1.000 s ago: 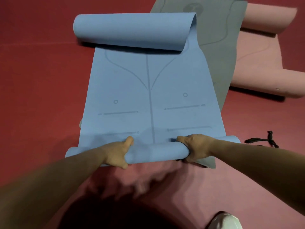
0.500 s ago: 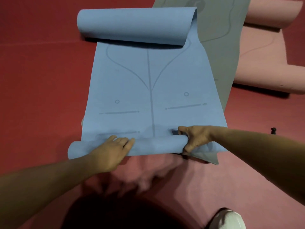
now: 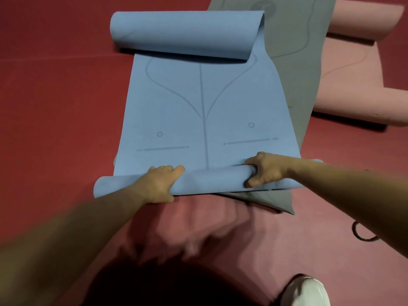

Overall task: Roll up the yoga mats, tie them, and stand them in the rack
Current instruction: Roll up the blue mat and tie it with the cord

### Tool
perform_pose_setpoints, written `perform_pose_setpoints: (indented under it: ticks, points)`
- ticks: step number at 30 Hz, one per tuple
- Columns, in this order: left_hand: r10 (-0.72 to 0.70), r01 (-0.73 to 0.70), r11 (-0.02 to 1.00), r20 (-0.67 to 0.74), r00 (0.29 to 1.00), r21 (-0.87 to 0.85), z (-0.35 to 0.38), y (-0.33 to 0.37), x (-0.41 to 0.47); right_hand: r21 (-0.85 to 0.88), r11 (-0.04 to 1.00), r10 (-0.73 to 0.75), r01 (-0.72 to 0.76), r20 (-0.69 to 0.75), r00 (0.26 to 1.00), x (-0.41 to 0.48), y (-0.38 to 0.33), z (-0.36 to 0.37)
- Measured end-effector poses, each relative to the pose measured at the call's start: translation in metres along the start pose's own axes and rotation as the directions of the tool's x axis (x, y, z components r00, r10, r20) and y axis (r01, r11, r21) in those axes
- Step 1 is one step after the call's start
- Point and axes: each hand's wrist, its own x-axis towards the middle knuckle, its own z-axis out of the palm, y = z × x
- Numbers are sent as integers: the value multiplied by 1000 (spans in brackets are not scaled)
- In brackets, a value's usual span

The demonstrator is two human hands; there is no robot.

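Observation:
A blue yoga mat [image 3: 205, 111] lies lengthwise on the red floor, its far end curled up and its near end wound into a thin roll [image 3: 209, 181]. My left hand [image 3: 160, 184] presses on the left part of that roll, fingers over the top. My right hand [image 3: 266, 170] grips the roll's right part, thumb underneath. A grey mat [image 3: 295, 69] lies partly beneath the blue one on the right, its corner showing near my right wrist. Farther right lies a pink mat [image 3: 353, 85] with both ends curled.
A black strap loop [image 3: 363, 234] lies on the floor at the right, below my right forearm. A white shoe [image 3: 305, 291] shows at the bottom right. Red floor [image 3: 55, 107] surrounds the mats. No rack is in view.
The near roll has moved forward along the blue mat and thickened slightly. My left hand shifted its hold on top of the roll; my right hand kept its grip.

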Motion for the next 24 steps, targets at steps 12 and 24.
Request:
perform_pose_setpoints:
  ticks: [12, 24]
  points:
    - [26, -7, 987, 119, 993, -159, -34, -12, 13, -533, 846, -250, 14, -374, 893, 8, 1, 45]
    - [60, -64, 997, 92, 994, 45, -57, -3, 9, -231, 970, -139, 80, -249, 959, 12, 0, 8]
